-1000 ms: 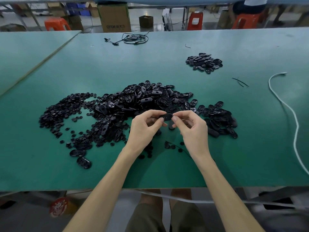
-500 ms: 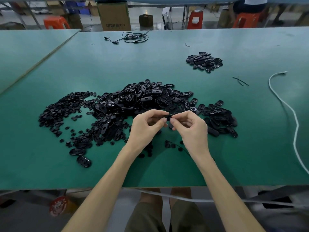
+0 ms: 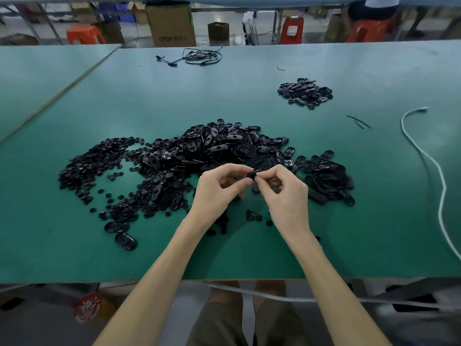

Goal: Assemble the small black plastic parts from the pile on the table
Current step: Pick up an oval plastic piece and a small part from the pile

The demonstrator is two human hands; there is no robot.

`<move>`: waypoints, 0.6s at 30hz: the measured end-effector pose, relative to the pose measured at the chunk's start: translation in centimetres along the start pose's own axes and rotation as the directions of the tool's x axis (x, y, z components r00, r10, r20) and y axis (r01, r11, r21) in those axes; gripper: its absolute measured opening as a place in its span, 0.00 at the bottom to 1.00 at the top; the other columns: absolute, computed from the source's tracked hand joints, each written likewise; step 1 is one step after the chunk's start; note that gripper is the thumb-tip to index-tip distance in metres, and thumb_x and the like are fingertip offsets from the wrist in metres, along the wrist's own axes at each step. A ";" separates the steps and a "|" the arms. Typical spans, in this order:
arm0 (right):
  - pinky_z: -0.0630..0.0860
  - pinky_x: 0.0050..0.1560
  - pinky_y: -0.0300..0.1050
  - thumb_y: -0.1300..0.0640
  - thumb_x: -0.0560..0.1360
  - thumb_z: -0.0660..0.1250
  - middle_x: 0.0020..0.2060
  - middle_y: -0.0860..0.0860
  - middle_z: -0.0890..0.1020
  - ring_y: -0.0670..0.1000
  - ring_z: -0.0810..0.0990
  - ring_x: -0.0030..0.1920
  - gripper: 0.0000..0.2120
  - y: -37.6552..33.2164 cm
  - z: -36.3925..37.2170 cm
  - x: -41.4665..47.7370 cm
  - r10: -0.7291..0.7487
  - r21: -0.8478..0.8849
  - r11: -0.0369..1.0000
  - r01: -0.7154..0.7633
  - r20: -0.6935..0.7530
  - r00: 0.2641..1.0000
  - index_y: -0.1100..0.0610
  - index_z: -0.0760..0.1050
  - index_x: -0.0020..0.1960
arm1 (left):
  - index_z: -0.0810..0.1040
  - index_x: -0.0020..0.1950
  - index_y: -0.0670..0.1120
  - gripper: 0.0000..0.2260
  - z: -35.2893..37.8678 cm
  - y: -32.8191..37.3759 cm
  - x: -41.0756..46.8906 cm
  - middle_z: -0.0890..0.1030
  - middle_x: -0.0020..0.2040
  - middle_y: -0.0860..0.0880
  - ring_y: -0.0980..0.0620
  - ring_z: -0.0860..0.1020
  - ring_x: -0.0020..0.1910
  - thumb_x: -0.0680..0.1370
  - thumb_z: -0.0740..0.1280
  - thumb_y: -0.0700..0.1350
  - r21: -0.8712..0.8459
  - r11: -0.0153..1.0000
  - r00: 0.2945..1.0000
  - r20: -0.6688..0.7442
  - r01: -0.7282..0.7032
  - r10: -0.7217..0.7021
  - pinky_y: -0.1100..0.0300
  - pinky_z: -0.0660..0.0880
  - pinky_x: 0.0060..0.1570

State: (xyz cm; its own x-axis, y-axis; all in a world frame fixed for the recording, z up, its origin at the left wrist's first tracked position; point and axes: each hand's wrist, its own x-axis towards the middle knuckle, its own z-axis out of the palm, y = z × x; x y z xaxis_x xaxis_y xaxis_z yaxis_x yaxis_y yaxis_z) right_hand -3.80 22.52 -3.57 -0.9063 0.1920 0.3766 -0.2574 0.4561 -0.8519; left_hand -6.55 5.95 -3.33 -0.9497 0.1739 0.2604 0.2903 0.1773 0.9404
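Since the earlier frames the hands have barely been shifted; only the fingertips have been drawn a little closer together around the piece held between them; at the near edge of the green table (image 3: 374, 233) both forearms are stretched forward, and the left hand (image 3: 215, 193) and right hand (image 3: 287, 196) are raised just above the surface, fingers curled; a small black part (image 3: 252, 174) is pinched between thumb and forefinger of each hand, at the near rim of the pile (image 3: 212, 151); how the part is seated cannot be told, as it is mostly covered by the fingertips; to the near left two loose oval shells (image 3: 121, 232) are seen lying apart from the rest; the pile itself is spread across the middle of the table, with small round pieces (image 3: 92, 166) gathered at its left and oval shells heaped in the centre and trailing right; a white cord (image 3: 441, 186) is laid along the right side; farther off to the right a smaller heap (image 3: 305, 92) of black parts is set well apart; a coiled black cable (image 3: 199, 57) lies near the far edge; beyond the table a cardboard box (image 3: 171, 26) and orange stools (image 3: 84, 34) are seen on the floor
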 end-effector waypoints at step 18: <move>0.73 0.45 0.31 0.66 0.81 0.68 0.54 0.47 0.78 0.43 0.78 0.44 0.14 0.4 0.6 -0.2 -0.218 -0.119 0.965 0.233 0.127 0.968 0.57 0.84 0.63 | 0.82 0.61 0.42 0.10 0.2 -0.3 0.2 0.86 0.52 0.47 0.47 0.85 0.49 0.80 0.72 0.35 0.017 1.000 0.998 -0.065 0.019 -0.018 0.51 0.83 0.51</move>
State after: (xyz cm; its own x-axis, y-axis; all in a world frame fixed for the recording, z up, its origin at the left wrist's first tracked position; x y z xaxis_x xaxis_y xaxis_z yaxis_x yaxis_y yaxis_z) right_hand -3.93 22.09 -4.20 -0.8633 -0.0243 0.5041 -0.4199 0.5888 -0.6907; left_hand -6.79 6.11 -3.64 -0.9603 0.1070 0.2575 0.2743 0.1969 0.9413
